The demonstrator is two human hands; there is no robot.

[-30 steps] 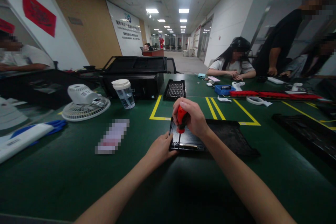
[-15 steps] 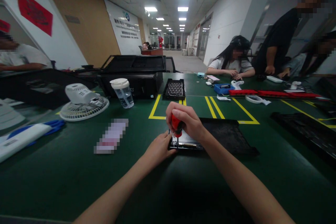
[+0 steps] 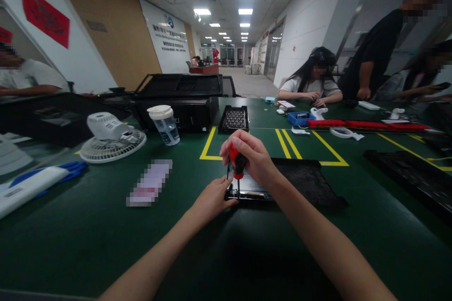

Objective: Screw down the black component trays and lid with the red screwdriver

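A flat black panel [image 3: 303, 181] lies on the green table in front of me, its near left part shiny with a metallic strip along the edge. My left hand [image 3: 212, 197] grips the panel's left end, thumb along the near side. In my right hand [image 3: 257, 157] is a screwdriver [image 3: 239, 165] with a red and black handle, held nearly upright. Its dark shaft points down to the panel's near left corner, just beside my left fingertips. Whether the tip sits in a screw is too small to tell.
Left of the panel are a phone [image 3: 150, 183], a lidded cup [image 3: 164, 124] and a white fan [image 3: 113, 136]. Farther back stand a black case [image 3: 176, 110] and a black tray [image 3: 234, 119]. Another dark panel [image 3: 413, 181] lies right. Several people are around the table.
My right fingers have shifted and loosened a little around the screwdriver handle, which tilts slightly differently. My left hand and the panel stay in place.
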